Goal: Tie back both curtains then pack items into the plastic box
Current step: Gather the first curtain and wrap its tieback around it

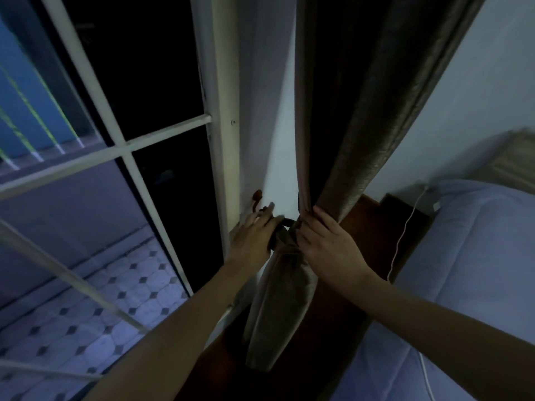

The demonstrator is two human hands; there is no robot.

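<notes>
A brown-grey curtain (356, 134) hangs in the middle of the view, gathered into a narrow bunch at about waist height. A dark tieback band (285, 222) wraps the bunch. My left hand (254, 237) holds the band's left end close to a brown wall hook (256, 198) on the white wall. My right hand (327, 241) grips the gathered curtain on its right side, fingers curled round the fabric. Below the hands the curtain's loose lower part (278, 314) hangs down. No plastic box is in view.
A white-barred window (127, 146) fills the left, with a tiled floor (86, 322) outside. A bed with a pale blue cover (469, 270) lies on the right. A white cable (405, 233) runs down over the dark wooden surface (373, 227) beside the bed.
</notes>
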